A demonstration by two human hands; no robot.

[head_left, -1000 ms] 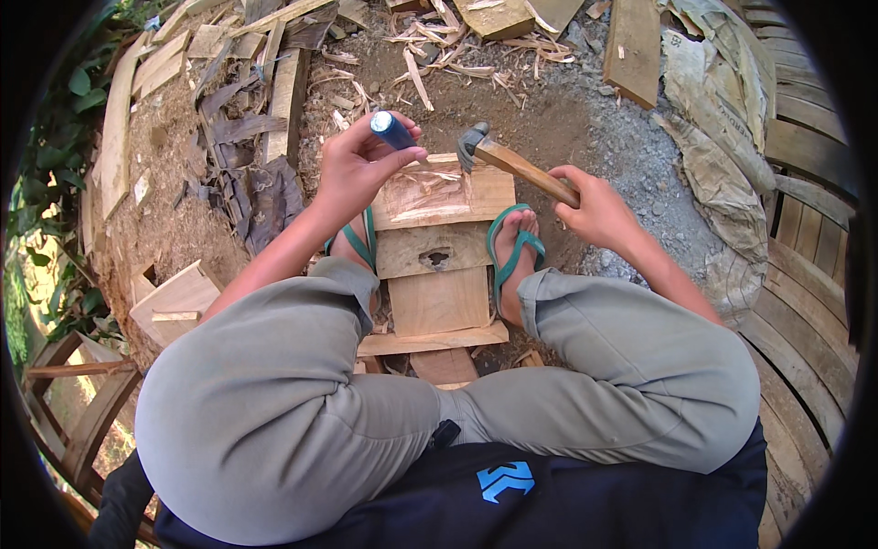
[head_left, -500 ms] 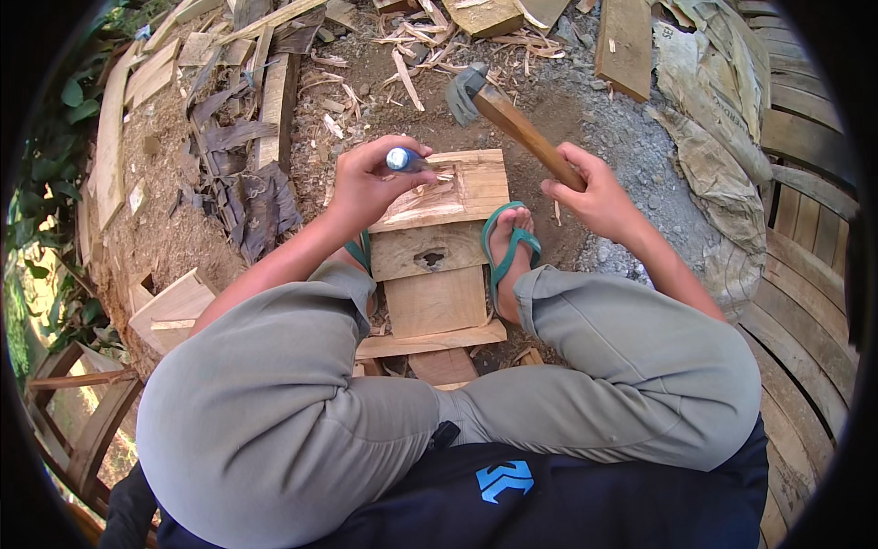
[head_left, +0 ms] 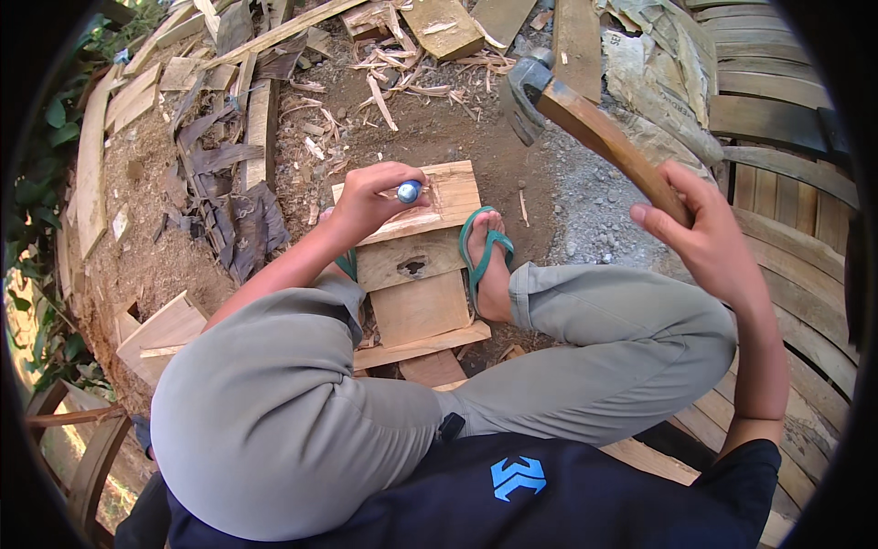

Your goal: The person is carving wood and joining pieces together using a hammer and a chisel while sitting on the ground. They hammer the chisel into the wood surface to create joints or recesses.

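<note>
My left hand [head_left: 373, 199] is closed around a chisel [head_left: 410, 191]. Its blue, round handle end points up, and its blade is hidden from view. The chisel is over a pale wooden block [head_left: 460, 186] with a rough, shallow recess cut into its top. Out to the right, my right hand [head_left: 702, 233] grips a claw hammer [head_left: 608, 133] by the lower part of its brown wooden handle. The hammer head is raised, well apart from the chisel. My foot in a green flip-flop [head_left: 490, 261] rests against the block's right side.
Below the block's knotted end face, more wood pieces [head_left: 421, 311] are stacked between my legs. Wood shavings [head_left: 382, 101] and offcuts [head_left: 444, 27] litter the ground ahead. Torn sacking [head_left: 654, 69] lies at the far right beside wooden slats [head_left: 777, 174]. Planks [head_left: 261, 128] lie at the left.
My right hand has swung the hammer up and outward to the right. My left hand has shifted slightly, and the chisel now stands more upright over the block. The view has turned a little.
</note>
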